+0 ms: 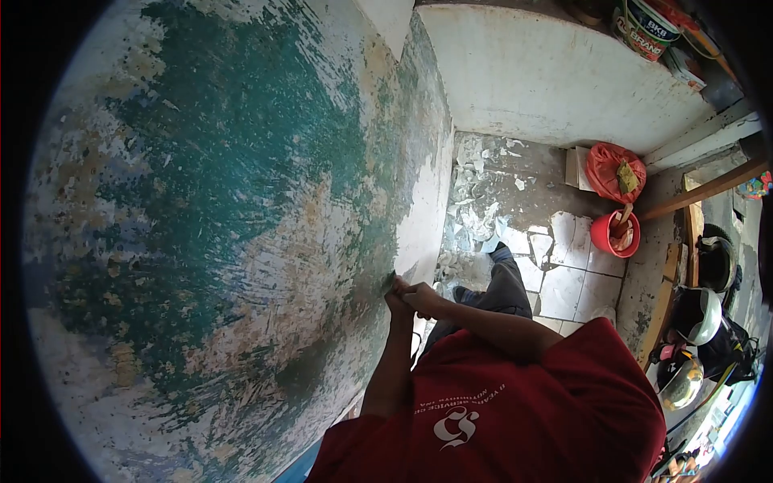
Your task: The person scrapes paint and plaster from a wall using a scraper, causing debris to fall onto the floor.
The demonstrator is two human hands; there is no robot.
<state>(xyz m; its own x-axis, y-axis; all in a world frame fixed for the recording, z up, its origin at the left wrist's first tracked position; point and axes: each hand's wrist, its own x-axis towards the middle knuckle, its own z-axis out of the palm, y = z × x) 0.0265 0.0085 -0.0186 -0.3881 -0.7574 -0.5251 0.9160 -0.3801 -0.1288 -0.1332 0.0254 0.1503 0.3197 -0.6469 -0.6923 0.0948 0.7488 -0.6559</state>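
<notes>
Peeling green and whitish paint covers the wall on my left, with many scratch marks across it. My left hand is closed close against this wall around a scraper, of which only a small dark part shows. My right hand is closed right beside the left one, apparently on the same tool. The fingers of both hands hide most of the scraper, so I cannot see its handle clearly.
Paint flakes litter the floor by the wall. White tiles lie near my feet. A red bucket and a red plastic bag stand by the far corner. A paint pail sits on the ledge above; pans are at right.
</notes>
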